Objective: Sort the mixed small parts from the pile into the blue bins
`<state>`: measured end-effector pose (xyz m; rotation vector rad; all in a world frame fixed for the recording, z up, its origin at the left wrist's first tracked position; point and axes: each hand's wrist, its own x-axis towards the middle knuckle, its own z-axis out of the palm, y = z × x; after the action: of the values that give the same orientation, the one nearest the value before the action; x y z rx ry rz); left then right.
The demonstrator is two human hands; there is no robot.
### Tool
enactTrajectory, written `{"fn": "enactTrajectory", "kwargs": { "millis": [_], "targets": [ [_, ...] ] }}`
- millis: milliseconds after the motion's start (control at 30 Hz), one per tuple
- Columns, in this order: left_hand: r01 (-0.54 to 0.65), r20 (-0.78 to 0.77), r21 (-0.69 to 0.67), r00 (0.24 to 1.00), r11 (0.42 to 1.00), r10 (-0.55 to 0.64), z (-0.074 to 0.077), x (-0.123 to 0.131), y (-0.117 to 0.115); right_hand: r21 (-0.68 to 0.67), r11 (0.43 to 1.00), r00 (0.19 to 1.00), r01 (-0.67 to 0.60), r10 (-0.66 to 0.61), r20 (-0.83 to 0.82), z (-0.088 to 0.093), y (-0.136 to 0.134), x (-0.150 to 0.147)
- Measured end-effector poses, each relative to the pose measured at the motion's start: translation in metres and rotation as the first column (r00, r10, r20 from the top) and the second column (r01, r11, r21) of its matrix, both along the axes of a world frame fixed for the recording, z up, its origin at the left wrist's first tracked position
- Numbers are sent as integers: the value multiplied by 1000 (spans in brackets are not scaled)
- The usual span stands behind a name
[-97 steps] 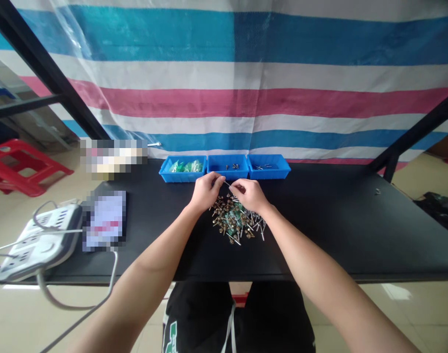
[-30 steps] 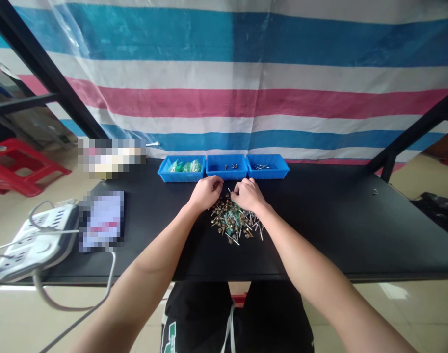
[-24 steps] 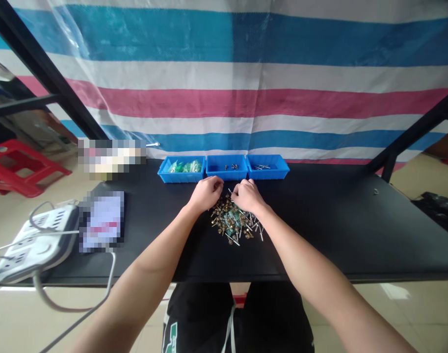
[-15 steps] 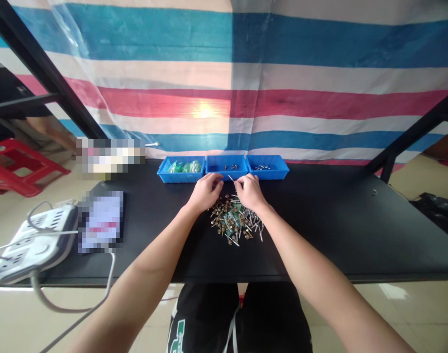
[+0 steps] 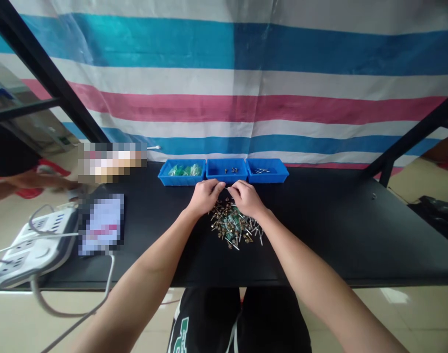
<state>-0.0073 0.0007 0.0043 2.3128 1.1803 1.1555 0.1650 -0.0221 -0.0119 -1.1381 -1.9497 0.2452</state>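
Note:
A heap of small brass, steel and green parts point(image 5: 234, 224) lies on the black table point(image 5: 319, 230). My left hand point(image 5: 205, 195) and my right hand point(image 5: 246, 197) hover over the heap's far edge, fingers pinched together, a thin metal pin point(image 5: 229, 188) between their tips. Behind them stand three blue trays: the left tray point(image 5: 181, 172) holds green parts, the middle tray point(image 5: 226, 170) a few brass pieces, the right tray point(image 5: 266, 169) a few steel pins.
A white power strip point(image 5: 28, 247) with cables hangs over the table's left edge, next to a blurred flat object point(image 5: 101, 223). A striped tarpaulin point(image 5: 246, 88) backs the table. A person's arm point(image 5: 21, 179) shows at far left.
Both hands stayed at the heap's far edge, shifting slightly; the right hand lifted a pin toward the left hand. A person's arm has come into view at the far left.

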Motion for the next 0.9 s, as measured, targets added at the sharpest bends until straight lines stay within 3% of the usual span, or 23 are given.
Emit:
{"fn": "enactTrajectory", "kwargs": {
  "millis": [133, 233, 300, 433, 633, 900],
  "targets": [
    [-44, 18, -63, 999, 997, 45, -1, -1, 1, -85, 991, 976, -99, 80, -200, 5, -5, 2],
    [-67, 9, -120, 998, 991, 68, -2, -1, 1, -232, 961, 918, -152, 50, -393, 8, -6, 3],
    [-85, 8, -153, 996, 984, 88, -2, -1, 1, -316, 931, 838, -185, -18, -545, 8, -3, 5],
    [-108, 14, -173, 994, 979, 112, 1, -2, 1, -393, 890, 589, -229, -195, -785, 9, 7, 13],
    [-125, -69, -114, 991, 986, 118, 0, -4, 3, -423, 882, 348, -207, -337, -875, 9, 19, 31],
    [-83, -162, -75, 984, 994, 70, 0, -3, 3, -467, 881, 216, -74, -443, -870, 9, 26, 46]
  ]
}}
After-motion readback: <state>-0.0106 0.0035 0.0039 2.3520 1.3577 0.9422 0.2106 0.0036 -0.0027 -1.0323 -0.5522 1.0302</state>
